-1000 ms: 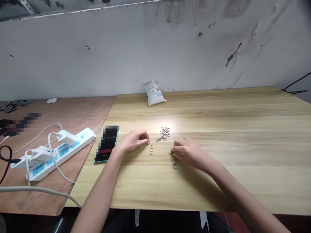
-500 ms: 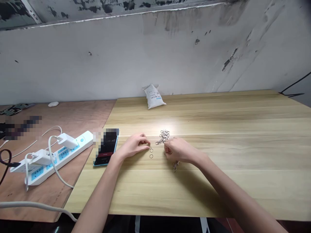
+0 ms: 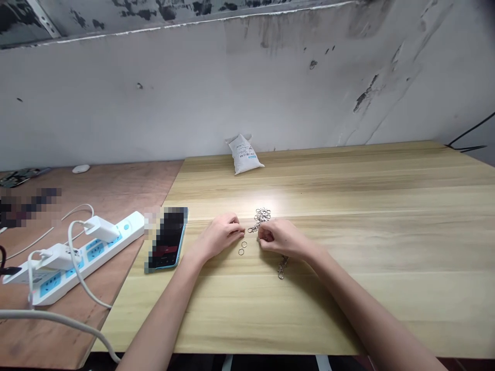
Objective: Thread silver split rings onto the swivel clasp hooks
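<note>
My left hand (image 3: pixel 222 236) is closed in a pinch, its fingertips on what looks like a small metal ring, mostly hidden. Just below those fingertips two loose metal rings (image 3: pixel 243 248) lie on the wooden table. My right hand (image 3: pixel 284 238) is closed too, thumb against curled fingers; a tiny shiny bit shows at its fingertips, too small to name. Beyond it sits a small pile of silver swivel clasps (image 3: pixel 263 214), partly covered by the hand. More clasps (image 3: pixel 281 271) lie under and in front of the right wrist.
A phone (image 3: pixel 168 239) lies left of my left arm. Farther left, a white power strip (image 3: pixel 93 252) with plugged-in chargers and cables rests on a brownish board (image 3: pixel 127 188). A white packet (image 3: pixel 245 154) stands at the back against the wall.
My left hand has moved slightly right, toward the right hand, away from the loose rings, and a ring appears to have been picked up. The right hand has shifted slightly left.
</note>
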Demonstrator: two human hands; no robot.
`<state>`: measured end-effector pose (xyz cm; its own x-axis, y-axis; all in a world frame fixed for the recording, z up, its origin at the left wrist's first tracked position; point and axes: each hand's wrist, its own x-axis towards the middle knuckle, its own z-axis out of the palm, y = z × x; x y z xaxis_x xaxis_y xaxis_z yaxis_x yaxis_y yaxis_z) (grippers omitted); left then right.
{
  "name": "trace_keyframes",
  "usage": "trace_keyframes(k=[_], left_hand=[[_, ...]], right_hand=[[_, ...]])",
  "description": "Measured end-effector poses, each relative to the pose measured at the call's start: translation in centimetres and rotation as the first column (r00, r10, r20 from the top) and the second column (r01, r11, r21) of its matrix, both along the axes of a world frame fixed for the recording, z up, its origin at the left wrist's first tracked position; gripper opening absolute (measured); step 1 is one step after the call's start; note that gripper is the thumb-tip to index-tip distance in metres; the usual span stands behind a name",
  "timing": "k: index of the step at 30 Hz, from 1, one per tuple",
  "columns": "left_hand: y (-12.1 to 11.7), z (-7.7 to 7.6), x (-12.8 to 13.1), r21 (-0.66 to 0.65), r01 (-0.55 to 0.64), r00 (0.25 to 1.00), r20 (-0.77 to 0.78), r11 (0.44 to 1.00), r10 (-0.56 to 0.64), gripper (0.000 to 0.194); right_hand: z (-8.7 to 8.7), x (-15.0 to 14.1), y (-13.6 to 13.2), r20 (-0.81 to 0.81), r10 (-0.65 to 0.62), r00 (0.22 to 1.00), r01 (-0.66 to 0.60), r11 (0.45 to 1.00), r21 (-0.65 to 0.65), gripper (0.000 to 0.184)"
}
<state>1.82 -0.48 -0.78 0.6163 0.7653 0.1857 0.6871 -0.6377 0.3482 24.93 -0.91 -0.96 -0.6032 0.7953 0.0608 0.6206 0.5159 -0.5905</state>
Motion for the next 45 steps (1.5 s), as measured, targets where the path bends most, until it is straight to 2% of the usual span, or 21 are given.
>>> trace_keyframes(k=[4, 10, 14, 19, 23, 28, 34, 40, 45], left_hand=[[0.1, -0.5, 0.6, 0.11, 0.011, 0.998, -0.07, 0.994, -0.004, 0.025], [0.3, -0.6, 0.7, 0.109, -0.041, 0.999, -0.019, 0.993, 0.043, 0.023], [0.4, -0.7, 0.3, 0.144, -0.065, 0.998, 0.028, 0.987, 0.062, 0.019], [0.4, -0.9, 0.3, 0.235, -0.095, 0.995, 0.056, 0.967, 0.084, 0.017], [0.1, -0.8, 0.7, 0.253, -0.094, 0.992, 0.103, 0.963, 0.07, 0.012], [-0.3, -0.5, 1.3, 0.26, -0.065, 0.99, 0.135, 0.963, 0.031, 0.014], [-0.2, -0.9, 1.0, 0.255, -0.044, 0.995, 0.099, 0.966, 0.019, 0.007], [-0.1, -0.8, 0.7, 0.234, -0.082, 0.993, 0.099, 0.969, 0.06, 0.009], [-0.2, -0.8, 1.0, 0.235, -0.059, 0.994, 0.102, 0.97, 0.036, 0.009]], right_hand=[[-0.3, -0.1, 0.2, -0.022, -0.028, 0.999, 0.028, 1.0, -0.002, 0.009], [-0.9, 0.1, 0.6, -0.072, -0.063, 0.995, 0.067, 0.996, 0.051, 0.012], [-1.3, 0.0, 0.7, -0.04, -0.044, 0.998, 0.05, 0.983, 0.177, 0.011], [-1.5, -0.5, 0.5, -0.08, -0.033, 0.996, 0.06, 0.931, 0.36, 0.014], [-1.5, -0.8, 0.4, -0.097, -0.054, 0.994, 0.091, 0.897, 0.432, 0.014], [-1.6, -0.8, 0.4, -0.131, -0.071, 0.989, 0.122, 0.892, 0.435, 0.012], [-2.0, -0.7, 0.5, -0.203, -0.097, 0.974, 0.174, 0.897, 0.406, 0.009], [-1.8, -0.6, 0.4, -0.218, -0.078, 0.973, 0.161, 0.903, 0.398, 0.008], [-2.0, -0.7, 0.4, -0.234, -0.058, 0.97, 0.149, 0.907, 0.393, 0.009]])
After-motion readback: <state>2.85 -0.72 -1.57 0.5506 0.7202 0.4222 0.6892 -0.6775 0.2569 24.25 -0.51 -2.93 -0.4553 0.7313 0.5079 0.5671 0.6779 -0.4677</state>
